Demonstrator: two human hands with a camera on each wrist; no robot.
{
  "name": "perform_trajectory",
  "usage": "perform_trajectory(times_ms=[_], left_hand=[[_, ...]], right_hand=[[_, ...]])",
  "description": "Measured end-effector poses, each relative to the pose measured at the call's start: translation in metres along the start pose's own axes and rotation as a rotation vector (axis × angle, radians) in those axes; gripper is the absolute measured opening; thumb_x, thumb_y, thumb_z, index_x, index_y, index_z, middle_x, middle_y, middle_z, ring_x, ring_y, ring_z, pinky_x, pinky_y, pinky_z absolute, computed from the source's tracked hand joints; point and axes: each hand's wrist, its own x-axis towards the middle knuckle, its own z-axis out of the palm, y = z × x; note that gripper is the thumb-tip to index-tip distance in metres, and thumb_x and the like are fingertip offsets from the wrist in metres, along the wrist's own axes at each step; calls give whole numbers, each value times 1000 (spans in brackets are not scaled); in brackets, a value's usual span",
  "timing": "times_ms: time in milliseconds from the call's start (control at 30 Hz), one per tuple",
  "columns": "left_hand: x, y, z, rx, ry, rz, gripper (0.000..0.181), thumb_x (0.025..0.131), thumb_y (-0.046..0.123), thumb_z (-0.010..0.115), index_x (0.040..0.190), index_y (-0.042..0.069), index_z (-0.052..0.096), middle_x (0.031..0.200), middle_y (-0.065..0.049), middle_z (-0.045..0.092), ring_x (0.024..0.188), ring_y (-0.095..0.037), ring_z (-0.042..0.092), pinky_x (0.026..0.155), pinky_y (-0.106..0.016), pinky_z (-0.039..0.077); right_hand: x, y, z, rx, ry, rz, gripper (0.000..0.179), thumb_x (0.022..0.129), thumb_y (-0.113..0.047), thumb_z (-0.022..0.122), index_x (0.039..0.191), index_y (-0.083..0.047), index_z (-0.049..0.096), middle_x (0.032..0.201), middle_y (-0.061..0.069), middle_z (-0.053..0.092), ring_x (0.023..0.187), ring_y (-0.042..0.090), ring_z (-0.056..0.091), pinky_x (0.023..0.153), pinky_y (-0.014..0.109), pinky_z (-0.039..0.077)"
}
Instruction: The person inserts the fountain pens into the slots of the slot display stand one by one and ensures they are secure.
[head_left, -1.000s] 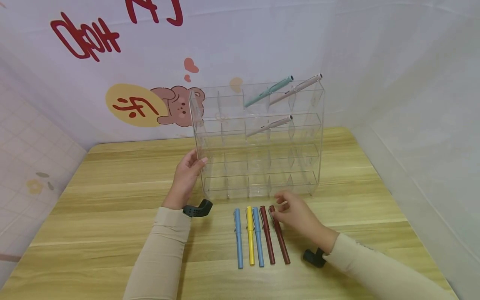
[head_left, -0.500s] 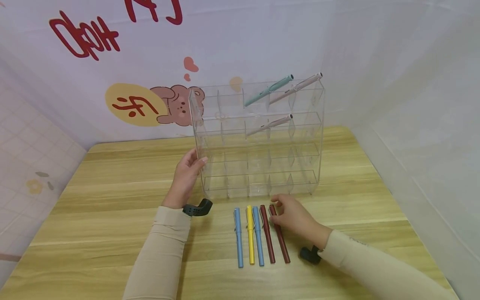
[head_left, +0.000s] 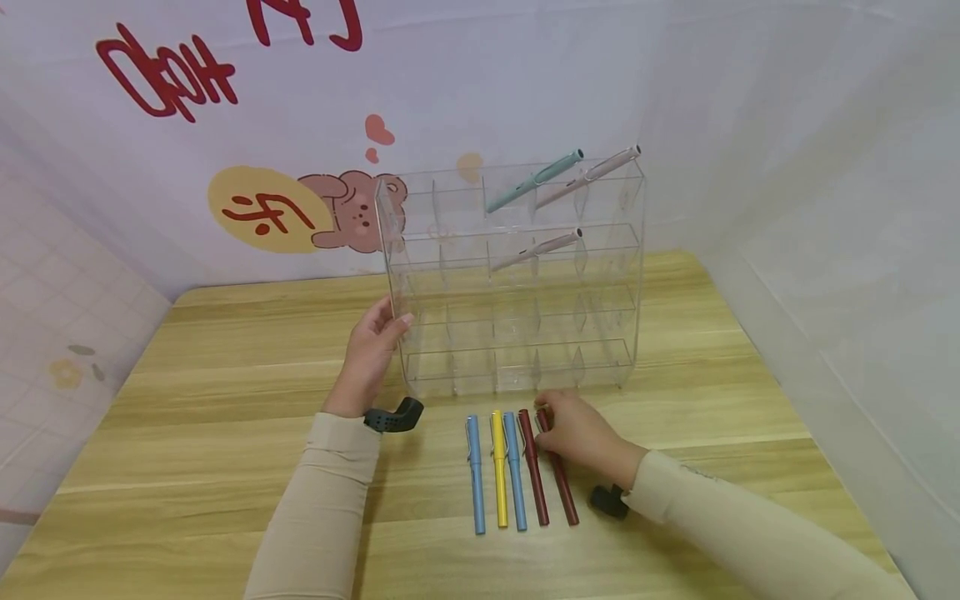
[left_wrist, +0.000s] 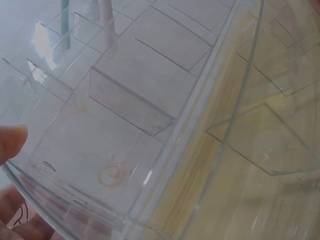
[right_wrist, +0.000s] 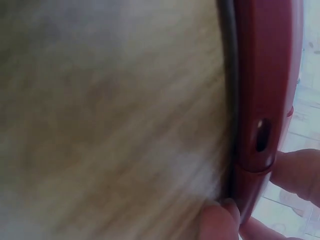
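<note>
My left hand point(head_left: 369, 354) grips the left side panel of a clear acrylic pen rack point(head_left: 639, 283), thumb in front and fingers behind. On the table before the rack lie a blue pen point(head_left: 476, 477), a yellow pen point(head_left: 500, 477), another blue pen point(head_left: 516, 479) and two dark red pens, side by side. My right hand point(head_left: 581, 433) pinches the rightmost dark red pen point(head_left: 563, 492) near its cap end, which the fingers partly hide. Up close in the right wrist view, thumb and fingertips close around the dark red pen point(right_wrist: 265, 75).
A teal pen point(head_left: 534, 182) and a pale pink pen point(head_left: 587, 177) lean in the rack's top tier. Another pale pink pen point(head_left: 542, 247) leans one tier lower. The wooden table point(head_left: 225, 400) meets printed cloth walls point(head_left: 750, 100) behind and at the sides.
My right hand has shifted slightly left and down, and its fingers have closed around the cap end of the rightmost dark red pen. My left hand stays on the rack.
</note>
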Motion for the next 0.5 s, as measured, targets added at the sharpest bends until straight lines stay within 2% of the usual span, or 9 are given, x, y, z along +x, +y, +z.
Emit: perform_trajectory(times_ms=[267, 500], left_hand=[[0, 0, 0, -2, 1, 6, 56, 100, 23, 53, 151, 13, 32, 150, -8, 39, 137, -20, 36, 111, -44, 29], [0, -1, 0, 1, 0, 8, 55, 100, 23, 53, 151, 14, 32, 150, -10, 38, 136, -20, 36, 112, -44, 29]], right_hand=[[2, -1, -1, -39, -10, -17, 33, 75, -3, 74, 107, 0, 64, 85, 6, 54, 75, 18, 51, 64, 32, 46], [3, 0, -3, 32, -28, -5, 26, 74, 0, 73, 98, -2, 62, 75, 3, 56, 65, 15, 53, 57, 28, 45]])
